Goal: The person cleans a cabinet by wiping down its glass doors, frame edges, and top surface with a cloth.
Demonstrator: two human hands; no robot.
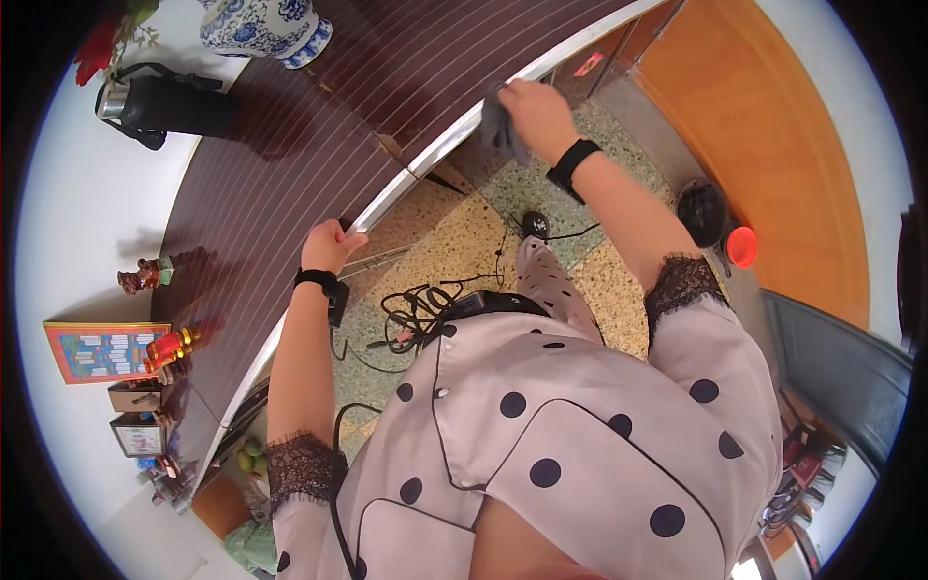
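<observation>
A dark striped cabinet top [290, 184] with a pale metal edge strip [385, 200] runs diagonally across the view. My left hand [332, 248] is closed on that edge, fingers curled over the top and thumb along the strip. Farther along the same edge, my right hand [539, 118] grips a grey cloth [499, 128], which lies against the strip and hangs down in front. Part of the cloth is hidden under my fingers. Both wrists wear black bands.
On the cabinet stand a blue-and-white vase [266, 27], a black bottle [174, 106], a small figurine [145, 275] and a framed picture [106, 350]. Black cable [416, 314] coils near my waist. A wooden door [764, 145], a dark bin [702, 211] and a red container [740, 246] are at right.
</observation>
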